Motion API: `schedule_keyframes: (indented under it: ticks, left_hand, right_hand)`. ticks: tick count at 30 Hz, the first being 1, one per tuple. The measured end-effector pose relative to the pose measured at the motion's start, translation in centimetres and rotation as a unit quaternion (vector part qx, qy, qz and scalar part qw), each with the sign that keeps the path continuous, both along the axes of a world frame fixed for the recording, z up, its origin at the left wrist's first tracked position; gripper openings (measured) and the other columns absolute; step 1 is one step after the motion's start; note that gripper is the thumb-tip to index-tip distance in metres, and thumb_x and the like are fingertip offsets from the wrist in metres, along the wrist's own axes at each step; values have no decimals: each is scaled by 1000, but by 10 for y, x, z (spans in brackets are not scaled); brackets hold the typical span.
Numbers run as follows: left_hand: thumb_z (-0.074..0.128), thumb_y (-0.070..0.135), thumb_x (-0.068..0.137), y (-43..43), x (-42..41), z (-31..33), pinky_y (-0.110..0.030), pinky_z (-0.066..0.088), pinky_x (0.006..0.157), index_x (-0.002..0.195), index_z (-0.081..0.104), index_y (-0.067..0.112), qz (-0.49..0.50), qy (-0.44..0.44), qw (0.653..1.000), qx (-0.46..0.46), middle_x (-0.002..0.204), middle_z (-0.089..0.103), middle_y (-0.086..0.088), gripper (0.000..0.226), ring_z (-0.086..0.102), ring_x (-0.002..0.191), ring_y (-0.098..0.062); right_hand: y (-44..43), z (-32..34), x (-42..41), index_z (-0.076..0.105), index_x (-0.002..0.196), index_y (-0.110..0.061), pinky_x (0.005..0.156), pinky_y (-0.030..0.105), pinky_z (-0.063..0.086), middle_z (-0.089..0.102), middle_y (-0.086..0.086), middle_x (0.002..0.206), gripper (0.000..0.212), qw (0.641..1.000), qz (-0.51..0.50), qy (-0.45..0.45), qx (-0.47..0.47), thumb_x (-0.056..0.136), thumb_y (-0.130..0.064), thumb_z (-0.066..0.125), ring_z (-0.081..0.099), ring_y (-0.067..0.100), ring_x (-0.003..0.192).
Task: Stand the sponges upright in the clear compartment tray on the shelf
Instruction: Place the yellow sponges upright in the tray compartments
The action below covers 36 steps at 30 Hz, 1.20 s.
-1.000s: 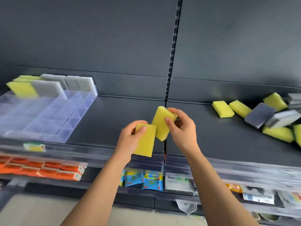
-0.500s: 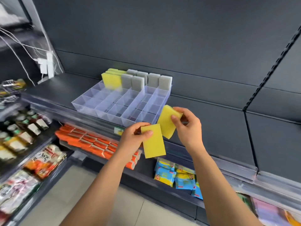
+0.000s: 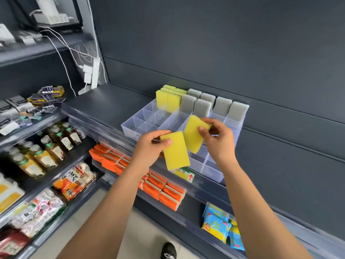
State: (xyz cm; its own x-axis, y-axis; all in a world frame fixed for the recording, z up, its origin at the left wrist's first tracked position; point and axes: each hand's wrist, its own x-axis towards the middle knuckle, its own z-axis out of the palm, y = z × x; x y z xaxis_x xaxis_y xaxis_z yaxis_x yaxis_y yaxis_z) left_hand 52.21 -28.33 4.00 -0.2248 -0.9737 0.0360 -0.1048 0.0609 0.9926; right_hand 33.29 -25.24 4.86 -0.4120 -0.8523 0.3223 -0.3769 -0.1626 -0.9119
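Observation:
My left hand (image 3: 151, 146) grips a yellow sponge (image 3: 176, 151) by its top edge, holding it in front of the shelf lip. Beside it, my right hand (image 3: 217, 139) pinches a second yellow sponge (image 3: 195, 134) tilted over the clear compartment tray (image 3: 139, 121). The tray sits on the dark shelf (image 3: 104, 101). Yellow sponges (image 3: 168, 100) stand upright in its back left compartments, and grey sponges (image 3: 201, 106) stand upright to their right. The front compartments hold nothing.
Orange packs (image 3: 149, 176) and blue packets (image 3: 218, 224) lie on the lower shelf. Bottles (image 3: 46, 146) and snack bags (image 3: 74, 180) fill the left shelves. White cables and a power strip (image 3: 94, 73) hang at the corner. A price label (image 3: 186, 174) sits on the shelf lip.
The view has swung further left and closer to the tray. Both hands, each with its yellow sponge, now sit in front of and over the tray's front compartments.

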Motion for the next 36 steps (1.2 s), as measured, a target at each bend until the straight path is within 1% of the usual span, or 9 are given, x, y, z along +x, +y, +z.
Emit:
schedule_keyframes:
  ticks: [5, 10, 14, 18, 21, 23, 25, 27, 36]
  left_hand:
    - [66, 8, 84, -59, 9, 3, -34, 58, 65, 91, 67, 33, 8, 20, 1000, -4, 94, 64, -1, 26, 63, 90, -22]
    - [66, 10, 84, -114, 16, 2, -44, 58, 73, 91, 68, 35, 0, -8, 1000, -26, 99, 65, -5, 26, 63, 94, -25]
    - [66, 9, 84, -151, 20, 2, -38, 59, 68, 90, 68, 36, -2, -22, 999, -43, 98, 66, -1, 28, 64, 92, -22]
    - [65, 10, 85, -187, 25, 4, -38, 57, 71, 90, 66, 37, -16, -50, 997, -63, 97, 67, 4, 28, 63, 92, -20]
    - [64, 9, 85, -217, 29, 5, -41, 57, 73, 90, 65, 38, -32, -61, 996, -63, 98, 67, 5, 30, 63, 94, -20]
    - [64, 8, 85, -235, 31, 7, -33, 55, 67, 88, 65, 39, -46, -69, 994, -69, 95, 67, 8, 31, 64, 92, -19]
    - [64, 9, 85, -257, 32, 8, -30, 52, 65, 90, 65, 37, -69, -81, 992, -68, 94, 66, 10, 29, 63, 91, -18]
    - [64, 11, 85, -277, 31, 7, -36, 54, 72, 93, 65, 35, -97, -95, 989, -62, 96, 66, 8, 25, 63, 94, -19]
    - [63, 13, 86, -332, 22, 5, -46, 54, 83, 98, 64, 35, -191, -111, 973, -62, 102, 64, 6, 25, 61, 97, -16]
  right_hand:
    - [-59, 0, 7, 67, 103, -23, 64, 14, 46, 63, -5, 83, 19, 1000, -7, 7, 2, 85, -16, 68, 54, 9, 72]
    - [-113, 1, 11, 67, 104, -22, 65, 19, 45, 58, -10, 76, 22, 999, -15, 34, 4, 83, -17, 70, 50, 9, 66]
    - [-147, 2, 14, 67, 105, -23, 67, 21, 44, 59, -6, 82, 26, 996, -26, 80, 15, 81, -16, 71, 49, 4, 63]
    - [-179, 6, 20, 66, 106, -25, 72, 25, 46, 62, -4, 95, 26, 991, -37, 124, 31, 82, -17, 70, 54, 10, 69]
    - [-205, 7, 24, 65, 107, -26, 76, 29, 47, 61, -3, 89, 25, 984, -40, 162, 69, 83, -18, 67, 55, 15, 73]
    - [-217, 6, 25, 64, 108, -24, 78, 30, 46, 57, -5, 86, 25, 977, -39, 188, 94, 84, -16, 66, 52, 15, 74]
    - [-231, 6, 26, 62, 109, -25, 76, 29, 44, 54, -8, 88, 26, 969, -46, 211, 123, 85, -15, 64, 49, 14, 79]
    - [-243, 7, 27, 61, 110, -25, 72, 27, 40, 52, -7, 89, 27, 957, -59, 236, 159, 86, -15, 62, 47, 14, 82]
    - [-266, -1, 35, 58, 109, -21, 63, 27, 34, 58, 3, 87, 23, 928, -144, 262, 224, 88, -11, 55, 48, 21, 71]
